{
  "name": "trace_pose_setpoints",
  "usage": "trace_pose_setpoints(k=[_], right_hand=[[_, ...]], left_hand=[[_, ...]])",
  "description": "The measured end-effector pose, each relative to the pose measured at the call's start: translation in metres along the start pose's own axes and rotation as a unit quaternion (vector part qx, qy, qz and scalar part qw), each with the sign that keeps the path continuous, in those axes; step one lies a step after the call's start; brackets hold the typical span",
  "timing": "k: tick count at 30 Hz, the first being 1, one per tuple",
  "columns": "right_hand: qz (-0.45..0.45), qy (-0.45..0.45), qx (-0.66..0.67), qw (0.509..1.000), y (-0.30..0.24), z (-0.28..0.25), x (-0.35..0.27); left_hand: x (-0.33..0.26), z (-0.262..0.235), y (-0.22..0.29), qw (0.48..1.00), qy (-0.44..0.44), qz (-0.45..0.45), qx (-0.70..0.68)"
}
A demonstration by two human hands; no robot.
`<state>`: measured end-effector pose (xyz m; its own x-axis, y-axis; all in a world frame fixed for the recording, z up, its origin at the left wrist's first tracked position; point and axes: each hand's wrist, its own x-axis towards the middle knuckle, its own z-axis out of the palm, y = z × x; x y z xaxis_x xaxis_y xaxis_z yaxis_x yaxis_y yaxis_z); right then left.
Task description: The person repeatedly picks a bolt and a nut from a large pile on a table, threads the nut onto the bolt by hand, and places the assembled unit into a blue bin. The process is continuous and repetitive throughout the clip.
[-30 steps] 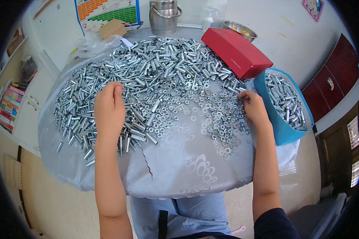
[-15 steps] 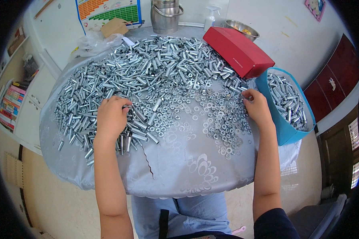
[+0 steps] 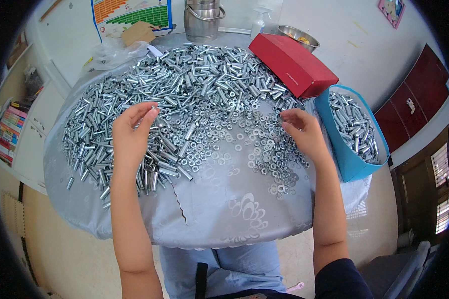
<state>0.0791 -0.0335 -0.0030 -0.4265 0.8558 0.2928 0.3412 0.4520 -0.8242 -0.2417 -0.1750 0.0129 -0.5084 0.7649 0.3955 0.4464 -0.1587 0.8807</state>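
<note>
Silver all over the table (image 3: 207, 214): tubes (image 3: 184, 74) in a big heap on the far and left side, and little rings (image 3: 279, 169) spread from the middle to the right. Down among the tubes half a second ago, now up above them: left hand (image 3: 129, 130). Thumb and finger pinched together at the tips, around one small shiny bit (image 3: 154, 106), too tiny to name. So, maybe one piece now picked up off the heap.

Moved too: right hand (image 3: 305, 133), close to the blue bin (image 3: 356, 172) before, now more to the left, above the rings. Fingers curled, thumb and finger apart. Hard to see any piece in there. So now nearer to the left hand, but with a wide gap between.

At the right edge, the same blue bin, with lots of tubes inside, most of the way up. Just past it on the far right, a red box (image 3: 292, 65), set at a slant, inside out of sight. Farther back, a metal bowl (image 3: 314, 44) with something yellow in it, and a metal pot (image 3: 203, 27), inside hidden.
</note>
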Motion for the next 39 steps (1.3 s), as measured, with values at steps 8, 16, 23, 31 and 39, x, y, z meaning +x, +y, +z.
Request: trace_pose_setpoints(k=[8,16,23,31,39], right_hand=[[-0.010,-0.120,0.101,0.988,-0.030,0.038,-0.018],[-0.063,-0.187,0.132,0.971,-0.041,0.050,-0.027],[-0.050,-0.185,0.138,0.972,-0.044,0.049,-0.027],[-0.032,-0.173,0.145,0.974,-0.044,0.049,-0.029],[-0.046,-0.168,0.154,0.973,-0.044,0.052,-0.032]], left_hand=[[-0.035,0.053,0.022,0.950,-0.247,-0.107,-0.160],[-0.046,0.072,0.015,0.930,-0.295,-0.122,-0.184],[-0.047,0.073,0.012,0.930,-0.304,-0.116,-0.170],[-0.047,0.071,0.016,0.914,-0.315,-0.168,-0.192],[-0.046,0.068,0.020,0.899,-0.338,-0.205,-0.187]])
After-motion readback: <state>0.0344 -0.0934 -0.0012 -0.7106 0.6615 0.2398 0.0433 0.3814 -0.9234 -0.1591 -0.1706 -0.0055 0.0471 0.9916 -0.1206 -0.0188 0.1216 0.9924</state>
